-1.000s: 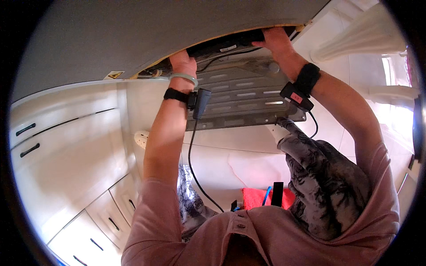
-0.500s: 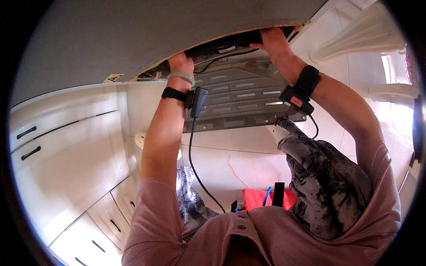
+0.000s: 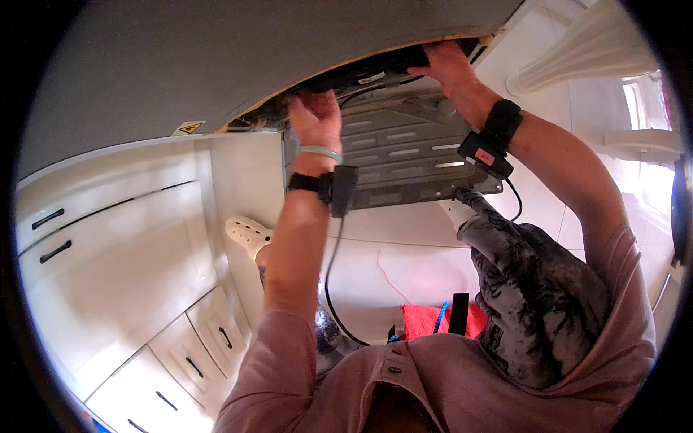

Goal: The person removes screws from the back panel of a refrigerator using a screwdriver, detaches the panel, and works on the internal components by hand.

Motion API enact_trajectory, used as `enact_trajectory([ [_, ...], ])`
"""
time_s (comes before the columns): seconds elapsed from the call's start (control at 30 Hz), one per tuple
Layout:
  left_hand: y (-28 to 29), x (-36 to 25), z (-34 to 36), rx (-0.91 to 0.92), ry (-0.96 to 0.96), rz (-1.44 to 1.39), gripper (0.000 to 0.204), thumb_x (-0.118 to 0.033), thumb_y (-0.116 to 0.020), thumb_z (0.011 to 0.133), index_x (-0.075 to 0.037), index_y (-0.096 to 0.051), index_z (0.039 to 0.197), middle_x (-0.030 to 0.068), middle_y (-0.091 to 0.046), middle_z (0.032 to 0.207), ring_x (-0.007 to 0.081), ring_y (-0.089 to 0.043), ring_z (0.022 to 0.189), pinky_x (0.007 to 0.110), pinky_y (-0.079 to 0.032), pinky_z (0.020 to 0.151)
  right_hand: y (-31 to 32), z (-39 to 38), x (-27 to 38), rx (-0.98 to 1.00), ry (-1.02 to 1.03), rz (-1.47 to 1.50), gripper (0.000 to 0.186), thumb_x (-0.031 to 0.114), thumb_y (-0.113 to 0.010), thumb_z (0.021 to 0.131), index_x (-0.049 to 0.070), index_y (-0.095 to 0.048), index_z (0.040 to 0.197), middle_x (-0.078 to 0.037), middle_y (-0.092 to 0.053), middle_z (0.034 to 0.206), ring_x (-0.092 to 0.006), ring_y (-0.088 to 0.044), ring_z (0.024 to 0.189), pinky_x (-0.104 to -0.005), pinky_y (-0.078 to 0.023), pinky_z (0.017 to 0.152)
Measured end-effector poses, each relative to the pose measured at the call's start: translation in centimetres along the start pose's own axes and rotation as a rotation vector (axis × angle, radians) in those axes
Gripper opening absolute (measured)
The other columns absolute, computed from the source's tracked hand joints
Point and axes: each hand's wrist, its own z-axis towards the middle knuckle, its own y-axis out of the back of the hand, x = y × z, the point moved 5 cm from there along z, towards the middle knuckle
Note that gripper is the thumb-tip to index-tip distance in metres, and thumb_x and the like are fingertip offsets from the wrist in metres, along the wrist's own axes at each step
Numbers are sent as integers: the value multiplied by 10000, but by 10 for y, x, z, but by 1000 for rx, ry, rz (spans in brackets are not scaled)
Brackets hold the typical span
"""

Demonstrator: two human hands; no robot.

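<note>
both arms up now, and the work is at the open rear of a big grey appliance (image 3: 216, 72), where a grey slotted panel (image 3: 404, 155) hangs off the lower edge, tilted down toward the floor. left hand (image 3: 315, 119) is curled in at the dark gap (image 3: 339, 79) near the panel's top left corner, fingers tucked among the wires (image 3: 375, 78) there; whether it is gripping one or just pressing, i cannot tell. right hand (image 3: 451, 71) is flatter, fingers laid along the top right edge of the panel, more a brace than a clench. to do this well, i'd say keep the right hand steady as the support so the panel does not drop, and let the left work slowly by feel, minding the wires and the sharp sheet edge. a black cable (image 3: 328, 274) trails from the left wrist strap and could snag. against the frame one second back, the left hand has climbed from the panel's corner up into the gap, while the right hand sits much where it was, and the panel hangs at the same tilt.
</note>
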Motion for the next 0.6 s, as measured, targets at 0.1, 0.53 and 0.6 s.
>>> enact_trajectory([
  [0.1, 12, 39, -13, -37, 57, -127, 84, -13, -535, 923, -60, -564, 988, 120, -613, 1021, 261, -603, 930, 421, -537, 891, -12, 1, 26, -7, 262, -186, 582, 390, -647, 859, -26, -521, 1246, -192, -575, 1234, -351, -607, 1022, -389, -531, 841],
  [0.53, -13, 87, -44, 101, 146, -21, 127, 32, -543, 904, -94, -555, 918, 77, -629, 994, 297, -599, 1064, 460, -531, 852, -12, 3, 20, 86, 424, -477, 520, 304, -620, 855, -24, -488, 1237, -173, -544, 1247, -350, -591, 1043, -405, -542, 844],
  [0.6, -16, 93, -48, 84, 196, -84, 119, 23, -549, 901, -94, -569, 908, 76, -641, 985, 295, -609, 1053, 451, -529, 843, -9, 3, 20, -9, 279, -102, 525, 316, -633, 851, -23, -498, 1228, -180, -550, 1239, -358, -597, 1034, -399, -545, 838],
])
